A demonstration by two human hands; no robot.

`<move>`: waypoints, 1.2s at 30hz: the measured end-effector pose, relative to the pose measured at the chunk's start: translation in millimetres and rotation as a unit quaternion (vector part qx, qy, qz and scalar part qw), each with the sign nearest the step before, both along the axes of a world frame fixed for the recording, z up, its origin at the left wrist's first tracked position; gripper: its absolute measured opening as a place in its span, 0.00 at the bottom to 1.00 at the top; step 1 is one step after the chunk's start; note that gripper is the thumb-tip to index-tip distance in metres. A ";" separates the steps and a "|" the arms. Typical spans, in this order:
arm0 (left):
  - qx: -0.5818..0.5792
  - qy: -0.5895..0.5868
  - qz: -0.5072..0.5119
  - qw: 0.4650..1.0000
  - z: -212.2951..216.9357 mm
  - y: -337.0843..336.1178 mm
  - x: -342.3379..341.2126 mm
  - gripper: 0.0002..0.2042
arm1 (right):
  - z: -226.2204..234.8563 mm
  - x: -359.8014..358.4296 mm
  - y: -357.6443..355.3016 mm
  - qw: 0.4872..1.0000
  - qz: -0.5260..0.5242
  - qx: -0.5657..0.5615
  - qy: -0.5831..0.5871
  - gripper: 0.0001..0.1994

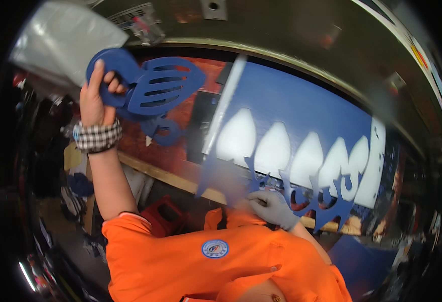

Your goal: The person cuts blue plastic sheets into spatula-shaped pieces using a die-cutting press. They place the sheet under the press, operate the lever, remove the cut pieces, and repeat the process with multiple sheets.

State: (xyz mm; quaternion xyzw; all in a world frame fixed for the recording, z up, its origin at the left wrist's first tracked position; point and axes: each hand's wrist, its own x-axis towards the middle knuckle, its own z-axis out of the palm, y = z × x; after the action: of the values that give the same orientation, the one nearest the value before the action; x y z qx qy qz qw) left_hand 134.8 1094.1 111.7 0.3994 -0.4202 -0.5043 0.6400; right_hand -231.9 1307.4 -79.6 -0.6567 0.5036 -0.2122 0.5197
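Raised at the upper left, my left hand (99,93) is closed around the ring-shaped end of a blue slotted leaf-shaped cut-out (166,86). It looks layered near the fingers, but I cannot tell how many pieces there are. Beneath it, another blue cut-out (163,132) lies on the red tabletop (135,143). At the near edge of a blue sheet (301,95) with several leaf-shaped holes is my right hand (274,207), in a grey glove. Its fingers are curled together, and blur hides what may be between them. Pale surface shows through the holes.
A dark green machine beam (281,27) runs along the far side above the sheet. Translucent plastic sheeting (70,40) hangs at the upper left. Below the wooden table edge (165,177) stands a red stool (164,215). More blue sheet (359,261) shows at the lower right.
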 end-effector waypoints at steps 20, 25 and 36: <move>-0.237 -0.612 0.133 0.743 -175.8 -19.5 73.4 0.17 | 33.6 -98.2 10.5 0.935 -0.288 0.156 -0.135 0.16; -0.156 -0.676 0.005 0.720 -244.1 31.1 52.1 0.23 | 26.4 -139.4 30.4 0.924 -0.344 0.148 -0.082 0.15; 0.113 -0.482 0.032 0.868 -240.1 150.2 -89.2 0.19 | -62.3 -252.2 143.1 0.780 -0.597 0.018 0.184 0.22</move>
State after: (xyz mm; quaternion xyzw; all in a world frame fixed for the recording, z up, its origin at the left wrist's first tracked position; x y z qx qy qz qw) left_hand 45.5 1244.2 -128.5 0.6754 -0.6040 -0.2722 0.3238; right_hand -484.1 1450.5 -141.9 -0.2414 0.8847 -0.3462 0.1978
